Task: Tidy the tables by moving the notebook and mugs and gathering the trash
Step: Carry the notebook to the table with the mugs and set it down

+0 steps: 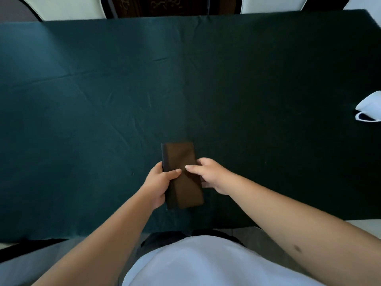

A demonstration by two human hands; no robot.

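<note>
Notebook [181, 174] is held at the near middle of the green surface [82, 100], long axis running away from the body. Left hand [158, 182] is closed on its left edge, right hand [210, 176] on its right. A white mug [369, 110] is seen far right, nearer the right hand.

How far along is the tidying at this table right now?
Done: nothing here shows a finished step. In hand: the brown rectangular notebook is held at its edges by the left hand and right hand over the dark green tablecloth. Left: a white mug sits at the right edge. No trash is in view.
</note>
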